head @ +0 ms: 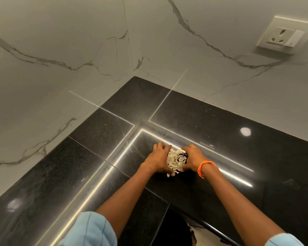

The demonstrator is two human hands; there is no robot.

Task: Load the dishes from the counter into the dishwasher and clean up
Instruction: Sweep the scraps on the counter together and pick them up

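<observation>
Seemingly deep in the clean-up: left hand (157,158) and right hand (191,157) cupped round a heap of pale food scraps (176,159) on the black desk (212,121), each grip curled against it. No dishes or dishwasher visible; scraps undisposed.

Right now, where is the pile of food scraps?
In the head view, the pile of pale food scraps sits on the black counter near its inner corner, cupped between the left hand and right hand.
</observation>
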